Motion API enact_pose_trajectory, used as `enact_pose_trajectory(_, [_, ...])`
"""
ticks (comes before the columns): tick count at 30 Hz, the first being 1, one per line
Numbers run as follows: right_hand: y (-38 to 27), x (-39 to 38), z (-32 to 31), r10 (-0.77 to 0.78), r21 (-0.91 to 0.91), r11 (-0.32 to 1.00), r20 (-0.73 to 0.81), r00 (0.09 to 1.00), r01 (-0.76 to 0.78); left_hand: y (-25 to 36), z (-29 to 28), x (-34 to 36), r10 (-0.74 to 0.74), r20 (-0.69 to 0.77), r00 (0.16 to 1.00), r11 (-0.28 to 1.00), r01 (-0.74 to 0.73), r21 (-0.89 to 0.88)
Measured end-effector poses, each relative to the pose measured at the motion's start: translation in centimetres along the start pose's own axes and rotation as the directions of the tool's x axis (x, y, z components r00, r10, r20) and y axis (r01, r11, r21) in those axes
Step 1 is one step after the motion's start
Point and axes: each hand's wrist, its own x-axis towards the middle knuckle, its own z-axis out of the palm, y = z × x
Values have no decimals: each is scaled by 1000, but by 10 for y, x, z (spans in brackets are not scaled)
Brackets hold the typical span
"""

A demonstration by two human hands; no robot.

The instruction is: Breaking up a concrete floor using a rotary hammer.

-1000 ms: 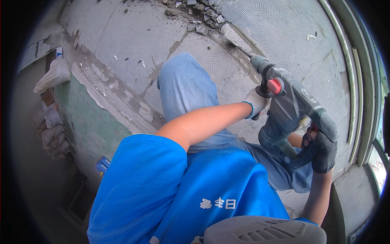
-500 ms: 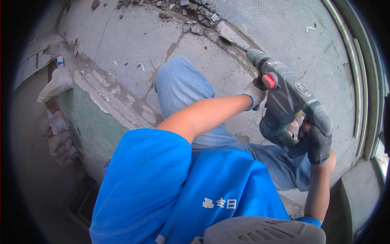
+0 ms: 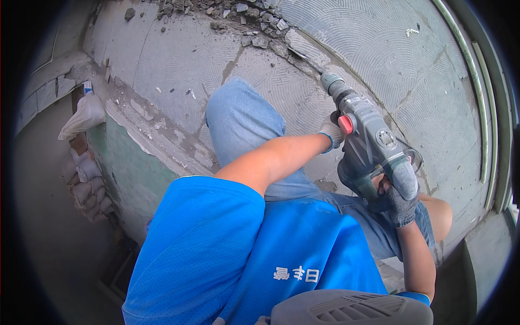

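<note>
Two gloved hands are on one gray power drill [image 3: 374, 138], which slants across the floor [image 3: 179, 70] in front of the person's bent knee [image 3: 241, 108]. The left hand [image 3: 334, 134], in a pale glove with a blue cuff, is closed at the drill's left side, just beside its red knob [image 3: 345, 124]; its fingers are partly hidden, so I cannot tell exactly how they wrap. The right hand [image 3: 402, 207], in a dark gray glove, is curled tight around the grip at the drill's rear end; the trigger is hidden.

From the drill's front, a thin metal bit [image 3: 307, 60] points at the cracked floor; whether its tip touches is too small to tell. Just beyond that tip lies a heap of broken rubble [image 3: 260, 24]. A loop of cord [image 3: 416, 157] shows beside the drill's rear. Well to the drill's right run two pale pipes [image 3: 470, 67]; far to its left sits a white sack [image 3: 86, 114].
</note>
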Motion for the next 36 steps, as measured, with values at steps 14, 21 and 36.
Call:
enact_pose_trajectory(14, [18,15,4,-181,-554,808,91,979,201,9,-16,3,154,-8,988,972,-150,179])
enact_pose_trajectory(21, [-2,17,11,70,-126,990,4,998,-69,-4,-15,17,138,31,990,891,-138,432])
enact_pose_trajectory(36, [10,23,14,-83,-25,996,72,994,85,-29,-22,32,173,-79,982,985,-172,22])
